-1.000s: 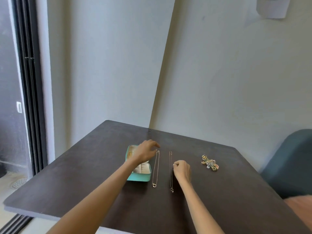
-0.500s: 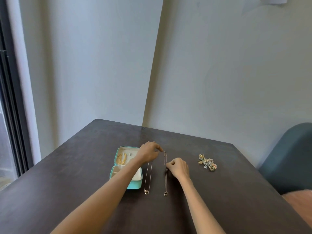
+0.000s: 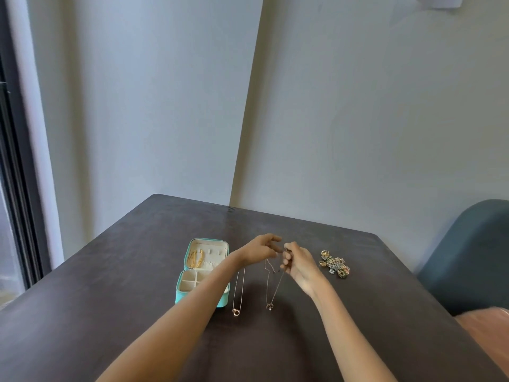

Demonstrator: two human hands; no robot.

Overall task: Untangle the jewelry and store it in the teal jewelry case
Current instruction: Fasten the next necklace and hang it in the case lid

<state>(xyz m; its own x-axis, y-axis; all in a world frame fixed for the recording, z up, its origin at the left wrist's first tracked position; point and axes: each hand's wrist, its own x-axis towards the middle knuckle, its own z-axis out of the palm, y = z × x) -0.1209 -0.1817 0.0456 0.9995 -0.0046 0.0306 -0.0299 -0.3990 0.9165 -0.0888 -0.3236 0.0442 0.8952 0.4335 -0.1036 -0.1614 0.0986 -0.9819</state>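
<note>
The teal jewelry case (image 3: pixel 181 295) lies open on the dark table (image 3: pixel 110 312), with gold pieces in its lid half and cream compartments in front. Right of it a thin necklace (image 3: pixel 238 293) lies straight, pendant toward me. A second thin necklace (image 3: pixel 271 290) hangs in a loop, its pendant resting on the table. My left hand (image 3: pixel 261 248) and my right hand (image 3: pixel 298 261) meet above it, each pinching an upper end of that chain.
A small heap of rings and earrings (image 3: pixel 334 264) lies to the right of my hands. A blue-grey chair back (image 3: pixel 468 255) stands at the table's right side. Walls meet in a corner behind the table, and a dark window frame is at the far left.
My hands came together and lifted the top of the right necklace off the table; before, it lay flat. The camera view also shifted right.
</note>
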